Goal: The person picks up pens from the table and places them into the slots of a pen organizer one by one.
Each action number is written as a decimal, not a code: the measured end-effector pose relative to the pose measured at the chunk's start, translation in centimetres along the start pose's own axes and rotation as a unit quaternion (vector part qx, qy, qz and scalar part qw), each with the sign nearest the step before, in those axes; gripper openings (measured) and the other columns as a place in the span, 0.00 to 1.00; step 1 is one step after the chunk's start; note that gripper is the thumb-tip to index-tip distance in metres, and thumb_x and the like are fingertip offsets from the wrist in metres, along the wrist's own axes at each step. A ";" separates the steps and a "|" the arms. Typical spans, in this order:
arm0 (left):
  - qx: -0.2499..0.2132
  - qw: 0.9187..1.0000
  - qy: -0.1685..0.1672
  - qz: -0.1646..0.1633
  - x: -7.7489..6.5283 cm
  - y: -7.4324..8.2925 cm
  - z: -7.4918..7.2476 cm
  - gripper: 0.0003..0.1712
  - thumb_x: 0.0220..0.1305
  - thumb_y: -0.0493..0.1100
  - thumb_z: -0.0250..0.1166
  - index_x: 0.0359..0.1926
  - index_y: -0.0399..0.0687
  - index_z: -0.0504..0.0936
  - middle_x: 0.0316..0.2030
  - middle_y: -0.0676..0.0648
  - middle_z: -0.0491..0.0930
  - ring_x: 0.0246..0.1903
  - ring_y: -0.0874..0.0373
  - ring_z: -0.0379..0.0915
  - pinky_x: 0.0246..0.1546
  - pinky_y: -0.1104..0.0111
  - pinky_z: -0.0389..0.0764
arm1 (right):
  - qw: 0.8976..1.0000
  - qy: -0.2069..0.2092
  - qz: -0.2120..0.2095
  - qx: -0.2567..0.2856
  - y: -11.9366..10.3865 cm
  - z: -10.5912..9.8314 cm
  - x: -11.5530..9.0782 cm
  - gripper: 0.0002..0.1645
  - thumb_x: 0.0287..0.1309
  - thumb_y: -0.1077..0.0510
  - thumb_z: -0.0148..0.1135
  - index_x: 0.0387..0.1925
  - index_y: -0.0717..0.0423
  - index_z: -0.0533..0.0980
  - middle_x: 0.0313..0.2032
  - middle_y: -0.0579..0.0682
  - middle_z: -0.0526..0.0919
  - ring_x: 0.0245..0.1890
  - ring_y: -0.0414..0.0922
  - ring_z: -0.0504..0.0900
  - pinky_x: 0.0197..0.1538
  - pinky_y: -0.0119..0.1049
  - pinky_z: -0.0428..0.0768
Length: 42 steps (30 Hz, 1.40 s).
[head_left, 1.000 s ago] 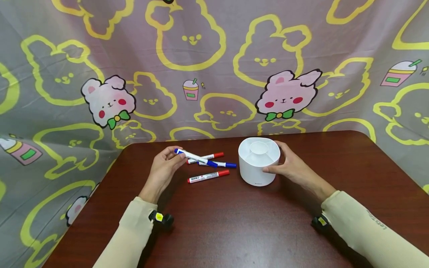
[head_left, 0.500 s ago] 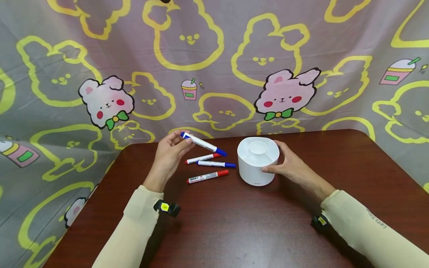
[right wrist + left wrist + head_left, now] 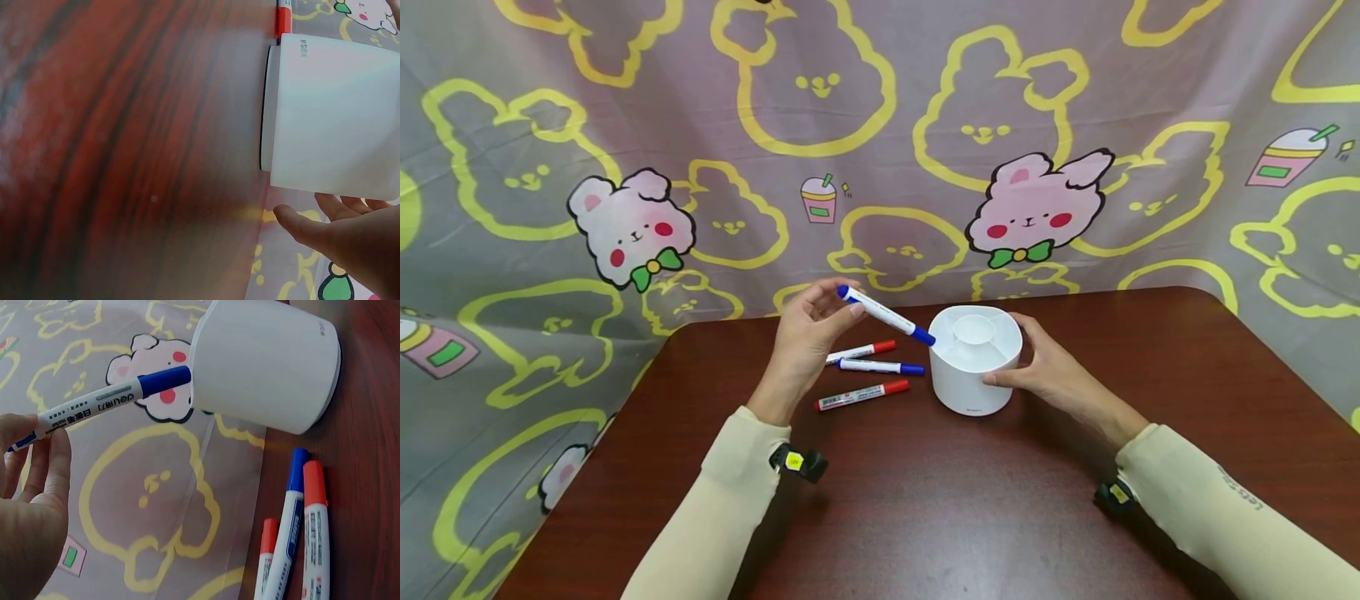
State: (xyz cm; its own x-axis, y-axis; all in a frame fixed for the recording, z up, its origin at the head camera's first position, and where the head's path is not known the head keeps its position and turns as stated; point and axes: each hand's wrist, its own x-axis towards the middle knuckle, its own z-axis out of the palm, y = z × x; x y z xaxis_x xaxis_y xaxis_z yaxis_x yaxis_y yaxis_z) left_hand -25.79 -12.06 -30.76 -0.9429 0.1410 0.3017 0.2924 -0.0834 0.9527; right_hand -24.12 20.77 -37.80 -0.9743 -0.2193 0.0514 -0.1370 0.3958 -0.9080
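Thumb and fingers of my left hand (image 3: 805, 346) pinch a blue whiteboard marker (image 3: 891, 318) near its back end. The marker slants down to the right, its blue cap right at the left rim of a white pen holder (image 3: 973, 392). That round holder stands upright on the table, with a central ring and dividers inside. My right hand (image 3: 1048, 362) holds its right side, thumb in front and fingers behind. In the left wrist view the printed marker (image 3: 94, 409) points at the holder's wall (image 3: 262, 362). The right wrist view shows my fingers (image 3: 331, 206) along the holder's side.
Left of the holder on the brown table (image 3: 925, 500) lie another blue marker (image 3: 880, 367), a red marker (image 3: 861, 395) in front and a second red marker (image 3: 863, 352) behind, partly hidden by my left hand. A patterned curtain (image 3: 880, 167) hangs behind the table.
My left hand has lifted the blue marker from over the other markers and carried it right, up to the holder's rim. The right hand and the holder have stayed in place.
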 end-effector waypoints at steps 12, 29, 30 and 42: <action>0.027 0.997 -0.063 0.024 0.3 -0.5 2.4 0.21 0.67 0.30 0.69 0.61 0.34 0.82 0.49 0.52 0.88 0.46 0.62 0.84 0.52 0.68 0.86 | 1.000 -0.001 0.005 0.002 0.0 0.0 0.0 0.66 0.52 0.48 0.83 0.81 0.54 0.50 0.76 0.59 0.61 0.77 0.60 0.57 0.77 0.73 0.48; 0.068 0.984 -0.156 0.044 0.0 -2.1 5.0 0.19 0.65 0.29 0.70 0.57 0.35 0.85 0.54 0.34 0.83 0.49 0.51 0.86 0.53 0.65 0.87 | 1.000 0.003 0.012 -0.006 -0.2 0.0 -0.1 0.67 0.52 0.47 0.83 0.81 0.55 0.49 0.77 0.60 0.61 0.78 0.60 0.55 0.77 0.72 0.48; 0.070 0.984 -0.158 0.043 0.0 -2.2 5.1 0.19 0.65 0.29 0.70 0.57 0.35 0.85 0.55 0.33 0.83 0.50 0.51 0.87 0.53 0.64 0.87 | 1.000 0.003 0.013 -0.006 -0.2 0.0 -0.1 0.67 0.52 0.47 0.83 0.81 0.54 0.49 0.77 0.60 0.61 0.78 0.60 0.55 0.77 0.72 0.48; 0.104 0.981 -0.165 0.014 0.0 -3.3 5.6 0.18 0.65 0.29 0.70 0.56 0.37 0.87 0.52 0.40 0.84 0.54 0.49 0.86 0.58 0.62 0.85 | 1.000 -0.001 0.018 -0.004 -0.2 0.1 -0.2 0.67 0.53 0.46 0.82 0.82 0.53 0.48 0.77 0.59 0.61 0.78 0.60 0.54 0.76 0.74 0.48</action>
State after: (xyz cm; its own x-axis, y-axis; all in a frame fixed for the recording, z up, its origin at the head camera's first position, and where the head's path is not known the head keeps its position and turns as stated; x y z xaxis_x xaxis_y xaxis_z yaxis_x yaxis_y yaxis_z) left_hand -25.89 -6.26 -33.70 -0.8412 0.4556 0.2913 0.3760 0.1056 0.9206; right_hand -23.92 20.63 -37.65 -0.9783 -0.2064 0.0177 -0.1032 0.4114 -0.9056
